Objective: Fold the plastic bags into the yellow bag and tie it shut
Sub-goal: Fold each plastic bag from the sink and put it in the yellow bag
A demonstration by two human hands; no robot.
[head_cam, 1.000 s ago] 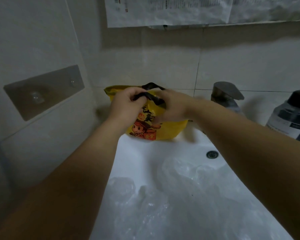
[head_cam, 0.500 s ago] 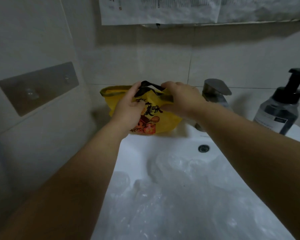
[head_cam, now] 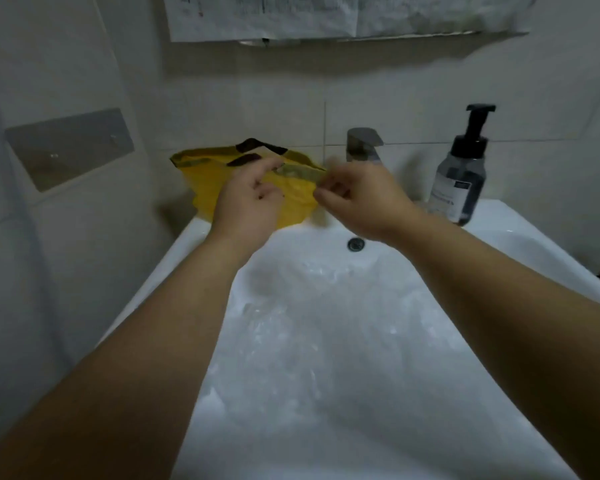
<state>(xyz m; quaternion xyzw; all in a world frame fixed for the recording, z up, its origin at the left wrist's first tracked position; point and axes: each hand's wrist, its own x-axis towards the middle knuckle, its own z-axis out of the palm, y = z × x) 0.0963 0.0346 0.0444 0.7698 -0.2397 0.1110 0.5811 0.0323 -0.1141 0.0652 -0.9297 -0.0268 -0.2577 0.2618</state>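
The yellow bag (head_cam: 201,181) with black handles (head_cam: 260,147) stands at the back left corner of the white sink (head_cam: 520,244), against the wall. My left hand (head_cam: 246,202) is in front of the bag and pinches its front rim (head_cam: 298,173). My right hand (head_cam: 357,199) pinches the same rim further right, so the edge is stretched between both hands. The fingers are blurred by motion. Several crumpled clear plastic bags (head_cam: 309,341) lie in the sink basin below my forearms.
A grey faucet (head_cam: 362,143) stands behind my right hand. A pump soap bottle (head_cam: 459,178) sits on the sink's back right ledge. The overflow hole (head_cam: 355,244) is below the faucet. A metal plate (head_cam: 70,147) is fixed on the left wall, and papers (head_cam: 264,15) hang above.
Both hands left the black handles, dropped a little and spread apart. They now stretch the bag's front rim, and the handles stand free behind the left hand.
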